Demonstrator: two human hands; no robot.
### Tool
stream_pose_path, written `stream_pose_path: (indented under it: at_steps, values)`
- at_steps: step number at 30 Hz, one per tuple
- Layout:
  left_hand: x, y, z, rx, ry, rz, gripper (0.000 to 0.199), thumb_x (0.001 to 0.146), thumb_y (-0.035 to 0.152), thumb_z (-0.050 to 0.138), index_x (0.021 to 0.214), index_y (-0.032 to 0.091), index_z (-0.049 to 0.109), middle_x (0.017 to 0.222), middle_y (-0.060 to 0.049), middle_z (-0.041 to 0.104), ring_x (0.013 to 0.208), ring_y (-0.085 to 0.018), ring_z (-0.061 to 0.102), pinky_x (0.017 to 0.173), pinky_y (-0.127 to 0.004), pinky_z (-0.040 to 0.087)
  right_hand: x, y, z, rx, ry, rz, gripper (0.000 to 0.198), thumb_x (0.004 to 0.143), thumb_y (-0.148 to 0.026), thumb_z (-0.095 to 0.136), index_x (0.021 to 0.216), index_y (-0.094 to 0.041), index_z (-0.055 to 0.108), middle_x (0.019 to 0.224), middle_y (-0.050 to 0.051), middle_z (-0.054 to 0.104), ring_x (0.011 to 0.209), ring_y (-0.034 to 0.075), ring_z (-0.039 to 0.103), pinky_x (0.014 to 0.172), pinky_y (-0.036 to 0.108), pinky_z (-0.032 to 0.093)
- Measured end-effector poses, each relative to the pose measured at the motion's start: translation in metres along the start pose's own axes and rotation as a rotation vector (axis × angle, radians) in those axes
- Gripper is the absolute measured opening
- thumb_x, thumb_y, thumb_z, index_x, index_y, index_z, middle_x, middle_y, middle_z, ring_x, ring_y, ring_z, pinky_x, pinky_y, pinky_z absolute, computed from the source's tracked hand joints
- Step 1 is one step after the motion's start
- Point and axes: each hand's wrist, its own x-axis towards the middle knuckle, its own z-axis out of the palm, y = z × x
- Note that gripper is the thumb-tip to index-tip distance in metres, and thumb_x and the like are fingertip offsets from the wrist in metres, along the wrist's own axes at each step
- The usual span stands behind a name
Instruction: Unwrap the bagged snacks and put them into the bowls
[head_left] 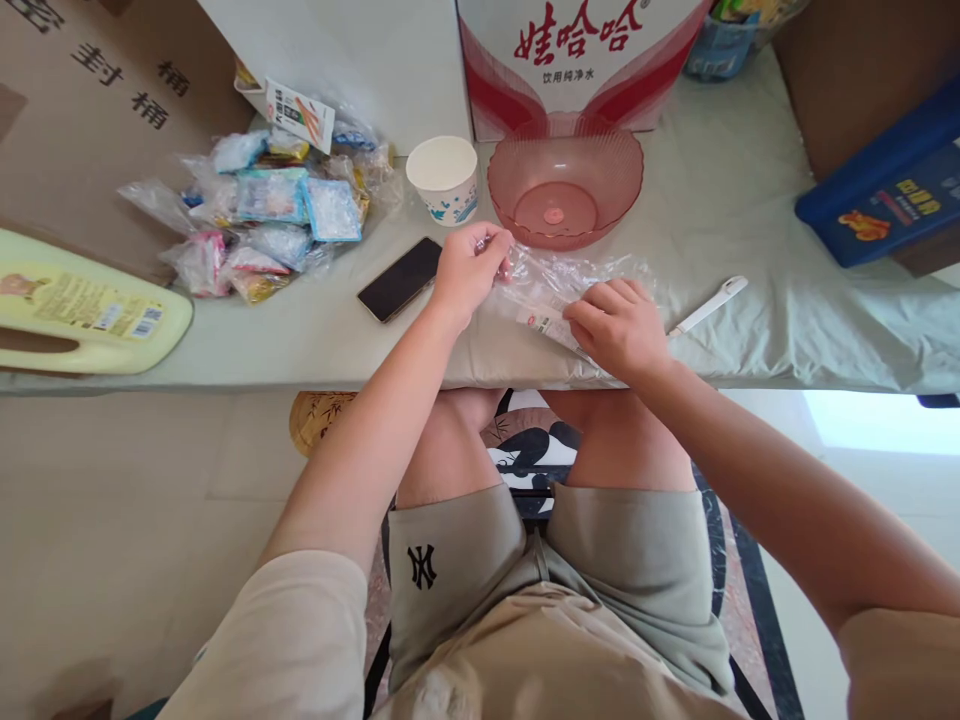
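A clear plastic bag (551, 275) lies crumpled between my hands at the front of the table. My left hand (471, 268) is closed, thumb and fingers pinching the bag's left end. Across its right side lies my right hand (619, 325), fingers bent and closed on the plastic. A small white packet with red and green print (546, 324) shows at the right fingertips, in or under the bag; I cannot tell which. Just behind the bag stands a pink ribbed clear bowl (564, 190). A black phone (401, 278) rests left of my left hand.
A white paper cup (444, 180) stands beside the bowl. Bagged small packets (274, 205) are heaped at left, near a yellow jug (90, 305). A white utility knife (709, 305) lies right of my right hand. Boxes (577, 60) line the back; a blue container (885, 175) leans at right.
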Motion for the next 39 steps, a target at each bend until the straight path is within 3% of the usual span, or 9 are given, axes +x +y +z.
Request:
stream_pose_path:
  at_steps: [3, 7, 11, 15, 18, 22, 25, 31, 39]
  values:
    - [0.009, -0.007, -0.004, -0.113, 0.233, -0.041, 0.020, 0.094, 0.034, 0.063, 0.082, 0.020, 0.057, 0.059, 0.005, 0.050, 0.053, -0.007, 0.056, 0.048, -0.016, 0.038, -0.012, -0.005, -0.002, 0.011, -0.028, 0.000, 0.037, 0.098, -0.022, 0.037, 0.088, -0.024, 0.072, 0.103, 0.011, 0.069, 0.091, 0.025, 0.058, 0.079, 0.039, 0.040]
    - [0.020, -0.017, -0.017, -0.241, 0.365, -0.113, 0.023, 0.098, 0.038, 0.057, 0.083, 0.021, 0.053, 0.062, 0.005, 0.051, 0.051, -0.006, 0.052, 0.044, -0.017, 0.033, -0.026, -0.014, 0.000, 0.261, -0.260, -0.063, 0.031, 0.095, -0.035, 0.047, 0.114, -0.025, 0.068, 0.102, 0.007, 0.073, 0.079, 0.020, 0.062, 0.068, 0.032, 0.041]
    - [0.015, -0.031, -0.027, -0.226, 0.283, -0.141, 0.023, 0.099, 0.043, 0.053, 0.087, 0.023, 0.053, 0.062, 0.005, 0.050, 0.044, -0.006, 0.042, 0.040, -0.019, 0.026, -0.010, -0.021, 0.009, 0.230, -0.095, 0.130, 0.039, 0.098, -0.030, 0.039, 0.127, -0.021, 0.062, 0.112, 0.012, 0.071, 0.092, 0.025, 0.065, 0.075, 0.035, 0.045]
    - [-0.006, -0.049, -0.031, 0.006, 0.177, -0.097, 0.020, 0.097, 0.040, 0.051, 0.085, 0.024, 0.053, 0.057, 0.006, 0.048, 0.045, -0.009, 0.042, 0.046, -0.022, 0.032, 0.020, -0.026, 0.017, 0.031, -0.104, 0.039, 0.053, 0.086, -0.025, 0.056, 0.138, -0.014, 0.055, 0.129, 0.019, 0.064, 0.122, 0.036, 0.055, 0.096, 0.046, 0.042]
    - [-0.021, -0.058, -0.033, 0.373, 0.079, 0.050, 0.011, 0.089, 0.032, 0.061, 0.084, 0.023, 0.058, 0.057, 0.005, 0.053, 0.055, -0.012, 0.051, 0.058, -0.026, 0.039, 0.026, -0.025, 0.017, -0.033, -0.231, 0.042, 0.050, 0.085, -0.020, 0.055, 0.134, -0.014, 0.057, 0.115, 0.018, 0.067, 0.106, 0.034, 0.061, 0.090, 0.045, 0.044]
    - [-0.026, -0.062, -0.031, 0.627, 0.111, 0.134, 0.013, 0.093, 0.028, 0.053, 0.085, 0.022, 0.063, 0.065, 0.000, 0.062, 0.064, -0.017, 0.058, 0.066, -0.030, 0.040, 0.016, -0.018, 0.014, -0.059, -0.250, 0.046, 0.031, 0.086, -0.019, 0.051, 0.113, -0.019, 0.067, 0.128, 0.018, 0.061, 0.103, 0.032, 0.062, 0.081, 0.041, 0.046]
    - [-0.025, -0.062, -0.030, 0.696, 0.091, 0.134, 0.017, 0.095, 0.030, 0.051, 0.091, 0.023, 0.065, 0.068, -0.002, 0.064, 0.067, -0.020, 0.061, 0.067, -0.031, 0.039, 0.014, -0.014, 0.009, -0.046, -0.244, 0.049, 0.029, 0.086, -0.028, 0.056, 0.113, -0.021, 0.064, 0.126, 0.016, 0.063, 0.110, 0.033, 0.060, 0.087, 0.043, 0.045]
    - [-0.024, -0.064, -0.030, 0.736, 0.069, 0.135, 0.018, 0.097, 0.030, 0.049, 0.095, 0.024, 0.065, 0.072, -0.004, 0.065, 0.070, -0.022, 0.061, 0.068, -0.032, 0.039, 0.015, -0.019, -0.005, -0.069, -0.385, 0.120, 0.064, 0.078, -0.027, 0.062, 0.140, -0.012, 0.052, 0.119, 0.019, 0.061, 0.096, 0.032, 0.065, 0.080, 0.041, 0.050]
    - [-0.023, -0.067, -0.030, 0.708, 0.069, 0.139, 0.019, 0.098, 0.031, 0.049, 0.097, 0.024, 0.066, 0.072, -0.003, 0.064, 0.070, -0.022, 0.059, 0.067, -0.032, 0.037, -0.030, 0.000, -0.045, 0.274, -0.242, -0.057, 0.050, 0.079, -0.032, 0.062, 0.128, -0.022, 0.062, 0.111, 0.011, 0.061, 0.096, 0.027, 0.066, 0.085, 0.042, 0.056]
